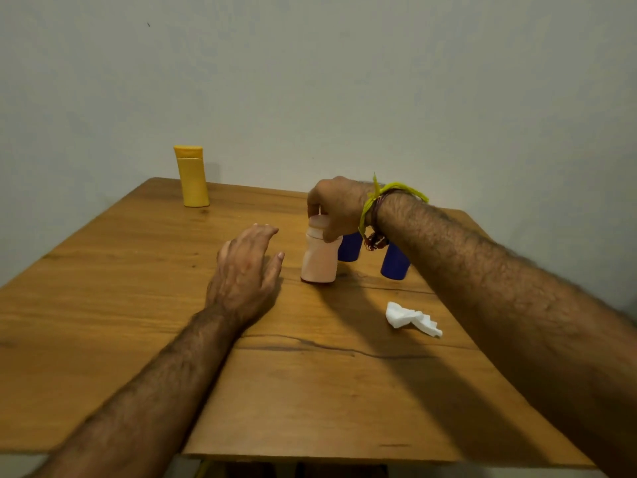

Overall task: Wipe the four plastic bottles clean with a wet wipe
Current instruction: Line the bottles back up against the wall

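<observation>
Right hand (336,208) grip pinches the pink bottle (320,257) by its cap, mid-counter (103,305); left hand (246,267) open beside it. Wipe (410,319) lies near the right edge. Risk: top-heavy hold tips bottle into blue bottles (395,263) behind.

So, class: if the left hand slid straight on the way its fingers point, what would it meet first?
Probably nothing close: the left hand points up the bare table, passing left of the pink bottle that the right hand grips. Depth is uncertain, though.
</observation>
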